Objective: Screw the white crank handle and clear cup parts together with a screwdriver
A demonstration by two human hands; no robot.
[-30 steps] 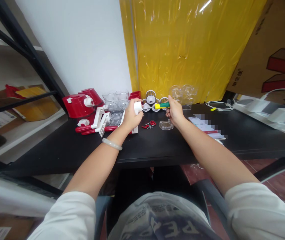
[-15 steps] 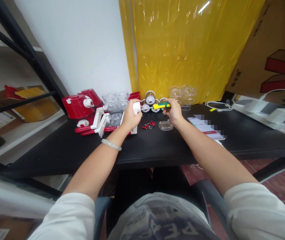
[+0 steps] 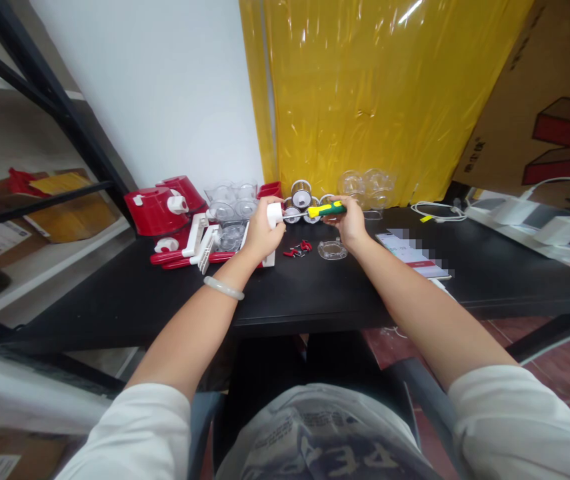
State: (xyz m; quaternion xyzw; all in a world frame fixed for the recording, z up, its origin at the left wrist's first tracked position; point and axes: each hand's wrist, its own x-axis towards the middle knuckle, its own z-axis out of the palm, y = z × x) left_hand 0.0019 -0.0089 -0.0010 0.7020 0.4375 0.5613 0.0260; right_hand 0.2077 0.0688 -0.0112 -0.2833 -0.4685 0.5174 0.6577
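Note:
My left hand (image 3: 259, 233) is closed round a small white plastic part (image 3: 275, 215), held above the black table (image 3: 175, 293). My right hand (image 3: 349, 223) grips a yellow-and-green screwdriver (image 3: 329, 210) whose tip points left at the white part. Small red screws (image 3: 299, 249) lie on the table between the hands. A clear plastic piece (image 3: 332, 249) lies just below my right hand. Red and white toy parts (image 3: 165, 207) and clear cups (image 3: 229, 210) sit to the left of my left hand.
Round metal-and-clear wheels (image 3: 301, 200) and clear domes (image 3: 367, 183) stand at the table's back by a yellow sheet (image 3: 375, 93). A booklet (image 3: 412, 257), white cables and chargers (image 3: 515, 213) lie right. A black shelf frame (image 3: 39, 87) stands left.
The screwdriver has shifted slightly rightward in my right hand; the left hand keeps the white part almost still.

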